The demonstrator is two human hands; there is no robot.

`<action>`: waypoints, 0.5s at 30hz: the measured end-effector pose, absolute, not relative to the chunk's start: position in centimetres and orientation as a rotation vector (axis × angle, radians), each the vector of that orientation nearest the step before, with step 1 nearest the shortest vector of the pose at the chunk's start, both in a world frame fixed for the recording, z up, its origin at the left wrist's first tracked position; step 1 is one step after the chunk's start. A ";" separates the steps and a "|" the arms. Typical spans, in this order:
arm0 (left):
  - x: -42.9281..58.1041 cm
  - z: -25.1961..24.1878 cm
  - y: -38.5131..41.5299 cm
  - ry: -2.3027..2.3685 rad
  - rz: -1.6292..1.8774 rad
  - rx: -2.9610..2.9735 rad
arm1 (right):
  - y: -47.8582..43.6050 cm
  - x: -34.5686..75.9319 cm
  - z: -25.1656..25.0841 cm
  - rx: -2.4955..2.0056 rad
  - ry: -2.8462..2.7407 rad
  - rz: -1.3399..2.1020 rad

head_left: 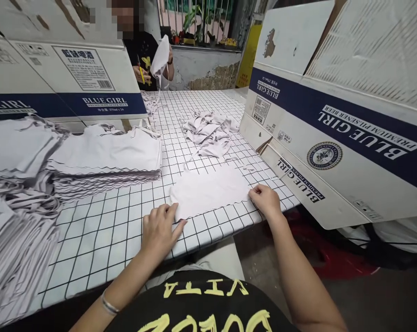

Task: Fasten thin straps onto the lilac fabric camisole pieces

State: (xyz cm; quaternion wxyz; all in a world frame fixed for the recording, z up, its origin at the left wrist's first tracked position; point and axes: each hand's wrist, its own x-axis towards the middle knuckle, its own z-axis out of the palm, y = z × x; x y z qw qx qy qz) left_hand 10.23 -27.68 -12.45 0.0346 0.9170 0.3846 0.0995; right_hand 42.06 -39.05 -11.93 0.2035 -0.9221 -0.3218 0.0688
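Note:
A flat white cloth piece [210,191] lies on the grid-patterned table [101,230] near its front edge. My left hand [160,228] rests on the table with fingers stretched, its fingertips touching the cloth's lower left corner. At the cloth's right corner, my right hand [266,199] has its fingers curled and pressed down on the edge. A heap of loose white cloth pieces [208,131] lies farther back, in the middle of the table.
Tall stacks of folded white cloth [104,159] fill the table's left side. Blue Girl cardboard boxes stand at the left [73,78] and lean at the right [336,120]. Across the table, another person's hands [149,69] hold a white cloth piece and yellow scissors.

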 end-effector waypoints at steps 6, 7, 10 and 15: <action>11.0 -11.9 -25.7 0.789 0.214 2.886 | -41.0 43.0 -11.1 -2.679 -0.860 0.326; 10.5 -11.6 -25.8 0.738 0.194 2.852 | -41.7 42.8 -10.9 -2.696 -0.873 0.373; 8.5 -10.3 -27.1 0.679 0.104 2.728 | -43.3 42.0 -10.1 -2.712 -0.994 0.511; 8.5 -9.1 -28.7 0.631 0.151 2.712 | -37.4 38.8 -8.3 -2.426 -1.155 0.287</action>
